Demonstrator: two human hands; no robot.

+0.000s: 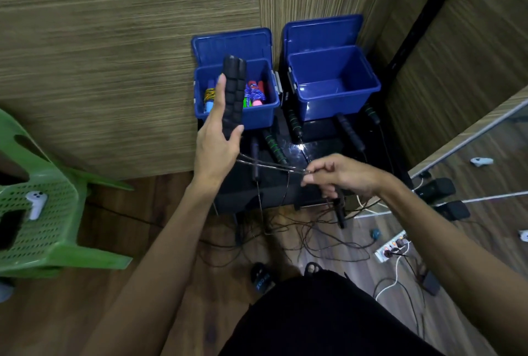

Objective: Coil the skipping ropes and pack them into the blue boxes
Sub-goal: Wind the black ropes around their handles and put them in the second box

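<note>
No brand or label reads clearly anywhere; a blue mark on the black slipper at the lower centre of the frame is too blurred to make out.

The left hand, at the centre of the frame, holds two ribbed black foam handles side by side and upright, the thumb pressing them against nearly straight fingers. From the base of the handles a thin, glossy dark cord runs rightward to the right hand, which pinches it between thumb and fingertips, the other fingers curled under. More of the cord drops below the hands and lies in loose tangles on the floor.

Just behind the handles, two blue plastic boxes with hinged lids stand open next to each other on a shiny black cabinet top. The left blue box holds coiled ropes in mixed colours: yellow, red, blue, pink and green. The right blue box shows only its smooth inner walls and floor. In front of the boxes lie further black skipping-rope handles, some ringed with green bands.

The walls are panelled in striped, wood-grain laminate, and the floor is brown wood-look planking. A green perforated plastic chair at the left edge carries a white game controller. At the lower right, a white power strip lies among cables beside a mirrored panel.
</note>
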